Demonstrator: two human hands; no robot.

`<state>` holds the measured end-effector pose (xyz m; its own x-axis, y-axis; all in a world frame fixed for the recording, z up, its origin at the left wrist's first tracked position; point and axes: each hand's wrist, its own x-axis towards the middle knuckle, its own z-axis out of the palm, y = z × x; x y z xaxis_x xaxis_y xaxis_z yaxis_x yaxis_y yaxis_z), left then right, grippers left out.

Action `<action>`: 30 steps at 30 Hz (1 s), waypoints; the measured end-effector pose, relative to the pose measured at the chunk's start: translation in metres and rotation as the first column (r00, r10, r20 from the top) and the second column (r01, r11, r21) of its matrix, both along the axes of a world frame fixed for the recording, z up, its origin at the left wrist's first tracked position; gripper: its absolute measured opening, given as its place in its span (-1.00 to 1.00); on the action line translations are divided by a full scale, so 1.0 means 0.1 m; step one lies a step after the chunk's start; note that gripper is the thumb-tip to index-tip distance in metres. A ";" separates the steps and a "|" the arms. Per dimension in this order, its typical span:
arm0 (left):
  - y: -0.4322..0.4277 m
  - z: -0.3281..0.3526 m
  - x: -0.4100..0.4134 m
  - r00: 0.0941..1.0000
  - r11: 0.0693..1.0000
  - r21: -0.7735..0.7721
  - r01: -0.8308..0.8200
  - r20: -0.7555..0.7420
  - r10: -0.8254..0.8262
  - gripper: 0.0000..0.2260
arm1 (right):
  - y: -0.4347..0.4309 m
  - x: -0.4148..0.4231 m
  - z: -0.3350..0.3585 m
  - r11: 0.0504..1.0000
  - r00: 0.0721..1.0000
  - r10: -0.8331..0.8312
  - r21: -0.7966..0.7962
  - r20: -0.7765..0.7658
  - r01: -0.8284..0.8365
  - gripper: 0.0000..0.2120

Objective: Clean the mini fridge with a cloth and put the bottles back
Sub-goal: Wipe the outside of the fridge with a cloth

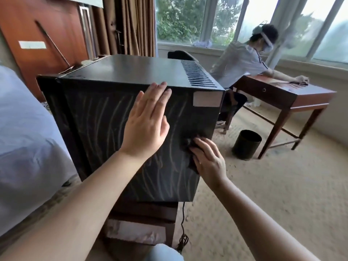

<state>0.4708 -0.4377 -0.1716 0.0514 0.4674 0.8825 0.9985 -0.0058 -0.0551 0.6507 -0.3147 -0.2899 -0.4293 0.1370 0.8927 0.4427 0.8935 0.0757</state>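
Here, a mini fridge (105, 129) is seen on a narrow wooden stand (143, 213). Its side panel is braced by the left hand (145, 127), laid flat with fingers spread; a dark cloth (190, 146) is pressed low on that panel by the right hand (209, 161), fingers flattened. The fridge could be pushed off the stand by hard wiping. Door, interior and bottles are hidden.

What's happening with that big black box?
That box is a mini fridge, and someone is cleaning its side. The left hand lies flat on it near the top, while the right hand presses a dark cloth against it lower down. Smeary streaks cover the panel. No bottles are in view. By the window, another person leans over a desk.
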 end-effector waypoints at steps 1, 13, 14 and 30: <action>0.06 0.04 -0.01 1.000 1.000 -0.005 -0.014 -0.003 0.014 -0.55 | -0.01 0.07 -0.16 1.000 0.994 0.023 -0.019 0.103 -0.021 -0.84; 0.36 0.11 -0.06 0.998 0.989 0.138 -0.047 -0.045 0.054 -0.61 | 0.15 0.13 0.99 0.998 0.981 0.025 0.056 -0.192 -0.015 -0.85; 0.38 0.13 -0.06 0.998 0.987 0.152 -0.046 -0.033 0.052 -0.62 | 0.15 0.13 0.77 0.999 0.985 0.027 0.043 -0.171 -0.020 -0.86; 0.51 0.19 -0.01 0.995 0.962 0.272 -0.016 0.102 -0.012 -0.78 | 0.15 0.16 1.01 1.000 0.976 0.024 0.011 -0.214 -0.023 -0.82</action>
